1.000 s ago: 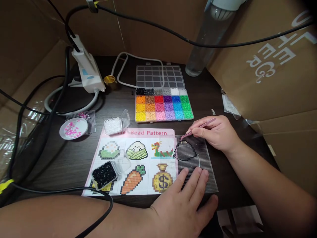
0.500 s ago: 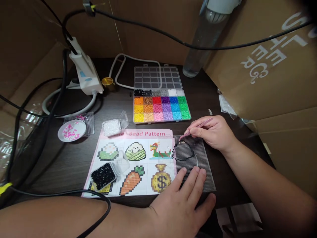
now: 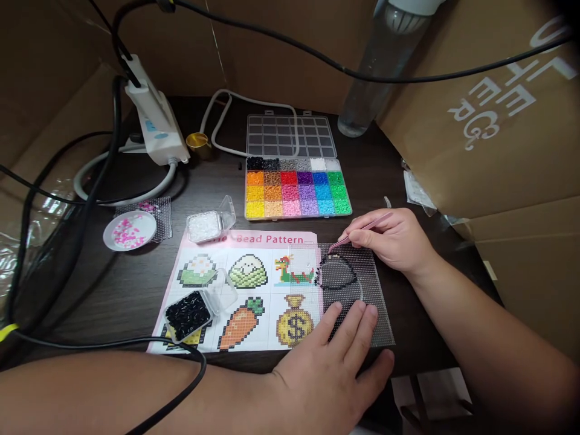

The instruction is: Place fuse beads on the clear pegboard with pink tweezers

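Pink tweezers (image 3: 366, 229) are pinched in my right hand (image 3: 393, 238), their tips down at the upper left of a black bead outline (image 3: 354, 279). The outline sits on a clear pegboard (image 3: 379, 314), with a few pale beads along its top and loose black beads at its left side. Whether the tips grip a bead is too small to tell. My left hand (image 3: 338, 356) lies flat, fingers spread, on the board's near edge. Under the board's left part is a bead pattern sheet (image 3: 267, 284), showing a carrot, a money bag and other pictures.
An open box of black beads (image 3: 188, 314) rests on the sheet, and a box of white beads (image 3: 203, 226) at its top edge. Behind stands a sorted bead case (image 3: 298, 193). Leftward are a dish of pink beads (image 3: 129, 231) and a power strip (image 3: 158, 127). Cables cross the view.
The camera view has shifted slightly, moving the background a little upward. Both hands keep nearly the same place on the board, the tweezer tips still at the outline's upper left.
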